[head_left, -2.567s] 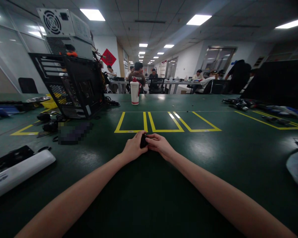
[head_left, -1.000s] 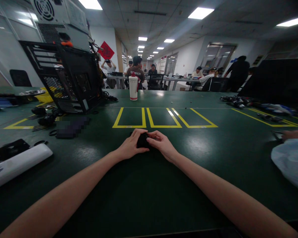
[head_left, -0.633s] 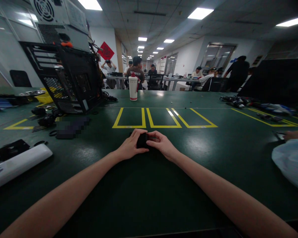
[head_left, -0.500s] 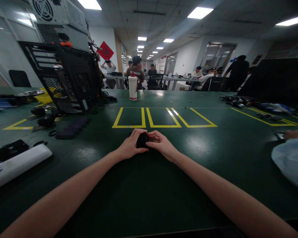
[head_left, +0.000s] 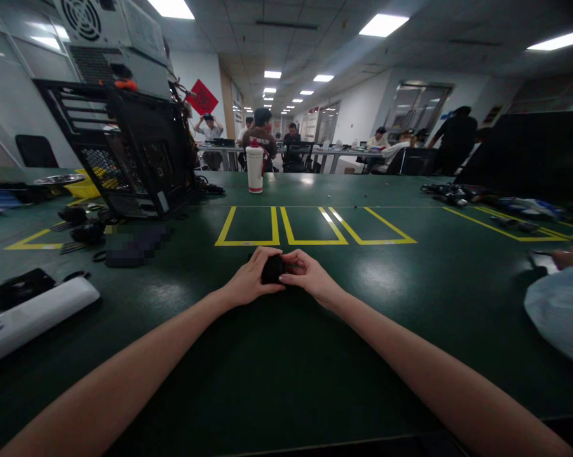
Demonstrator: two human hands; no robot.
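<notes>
Left hand, half-curled, grips a small black object near yellow tape on the worktop; right hand, thumb and fingers slightly parted, holds its right side.

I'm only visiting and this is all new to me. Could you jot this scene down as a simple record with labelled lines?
Left hand: curled around a small black object
Right hand: fingertips on the object's right side
Object's details: too dark to tell
Surface: green table
Just beyond the hands: yellow tape outlines
Farther back: upright white cup with a red top
Left side: black computer case
Right edge: another person's pale blue sleeve
</notes>
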